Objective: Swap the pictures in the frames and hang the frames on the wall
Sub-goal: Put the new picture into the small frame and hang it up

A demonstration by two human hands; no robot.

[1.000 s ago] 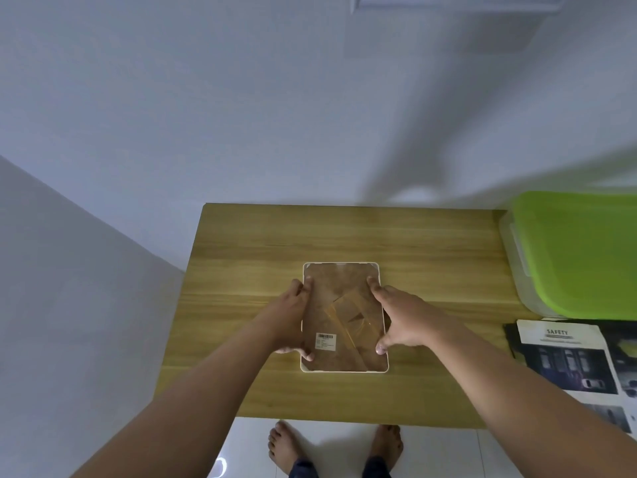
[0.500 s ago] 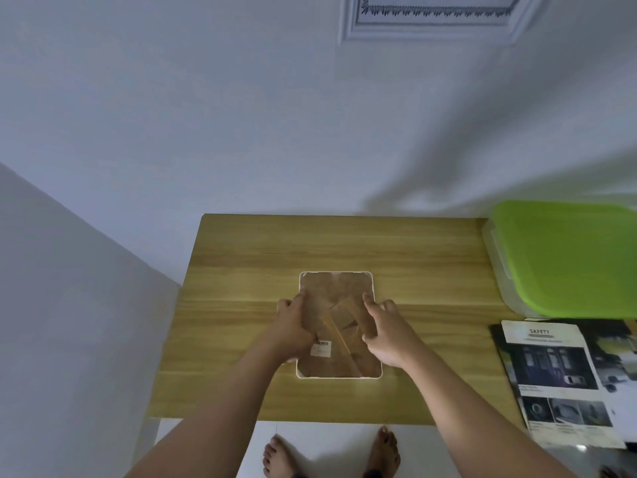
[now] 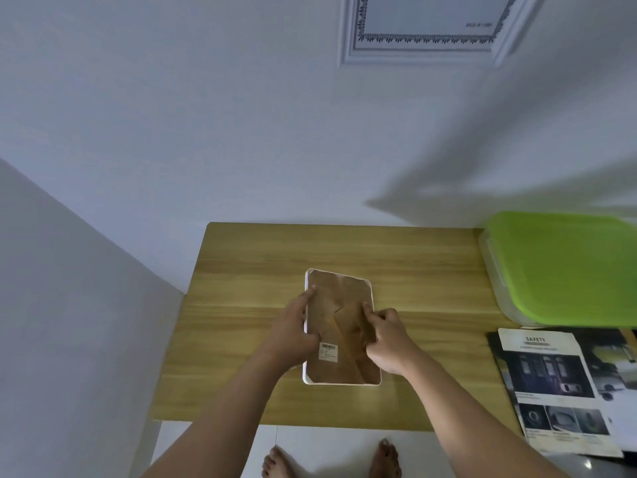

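— On table (image 3: 241, 339) centre: small white frame (image 3: 339, 381), face down, brown backing board (image 3: 336, 298) up. Left hand (image 3: 293, 334) curled round left rim; right hand (image 3: 386, 334) half closed, fingertips (image 3: 366, 310) pressing board's stand.

— Probably light, stiff, glass-fronted, so fragile. Best gripped by rims. Around?

— Green-lidded box (image 3: 565, 267) far right, leaflets (image 3: 555, 388) near right, well apart. Second frame (image 3: 424, 29) hanging on wall. Nothing blocking.

White-rimmed frame (image 3: 339, 367) face-down on table, brown backing up, second frame (image 3: 427, 29) on wall
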